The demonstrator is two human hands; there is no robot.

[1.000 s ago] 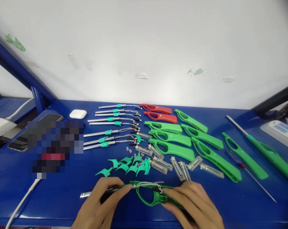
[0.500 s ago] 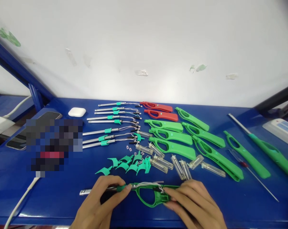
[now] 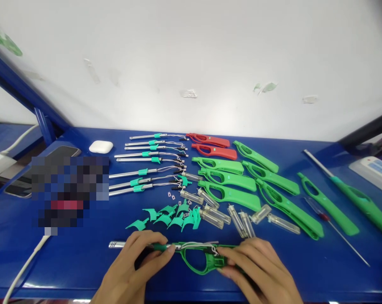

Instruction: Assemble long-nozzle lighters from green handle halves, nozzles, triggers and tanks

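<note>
Near the front edge lies an open green lighter shell (image 3: 192, 269) with a looped trigger guard. My left hand (image 3: 140, 264) pinches the metal rod (image 3: 116, 245) at its dark green collar, at the shell's left end. White wires (image 3: 199, 244) run from the rod along the shell's top to a small black part. My right hand (image 3: 257, 268) grips the handle end of the shell, its fingertips by the black part and wires. The far end of the handle is hidden under that hand.
Behind my hands lie teal triggers (image 3: 176, 221), clear fuel tanks (image 3: 213, 217), wired metal rods (image 3: 137, 159), red shells (image 3: 214, 151) and green shells (image 3: 230, 196). A screwdriver (image 3: 346, 240) and an assembled lighter (image 3: 362, 202) lie right; a phone (image 3: 66, 153) and white case (image 3: 101, 147) left.
The rod's left tip has risen slightly, bringing the rod closer to level with the shell. My left hand has shifted a little with it; my right hand is nearly unchanged.
</note>
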